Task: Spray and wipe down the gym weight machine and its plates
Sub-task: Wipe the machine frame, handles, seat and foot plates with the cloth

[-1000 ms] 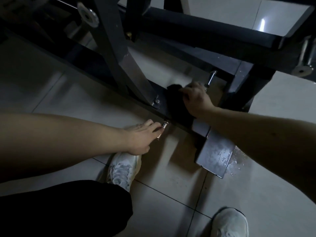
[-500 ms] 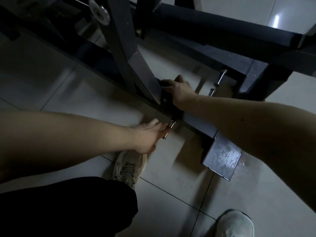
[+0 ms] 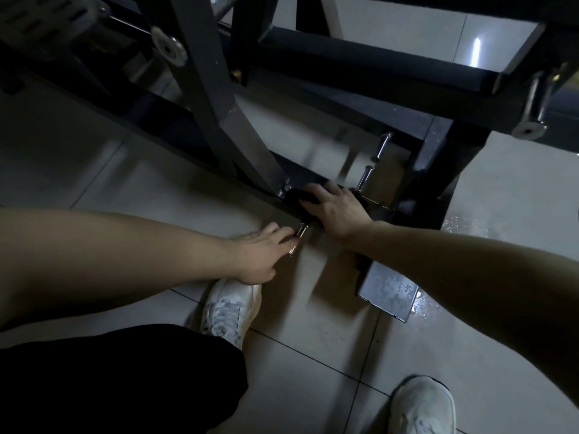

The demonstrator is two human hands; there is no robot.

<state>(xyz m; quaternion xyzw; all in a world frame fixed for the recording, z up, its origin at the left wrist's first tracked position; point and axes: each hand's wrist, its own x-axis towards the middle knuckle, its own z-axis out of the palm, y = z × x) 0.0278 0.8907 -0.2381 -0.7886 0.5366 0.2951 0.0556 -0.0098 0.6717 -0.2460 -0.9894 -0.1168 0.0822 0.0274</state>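
While the right hand (image 3: 336,211) presses a dark cloth (image 3: 291,197) with spread fingers onto the machine frame (image 3: 203,98) at centre frame, the left hand (image 3: 258,255) lies flat on the floor (image 3: 313,324), fingertips against a metal pin (image 3: 298,238).

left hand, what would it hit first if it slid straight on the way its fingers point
The short metal pin sticking out of the base bar. The left hand looks almost on it already, though depth is unclear. Behind the pin comes the bar itself.
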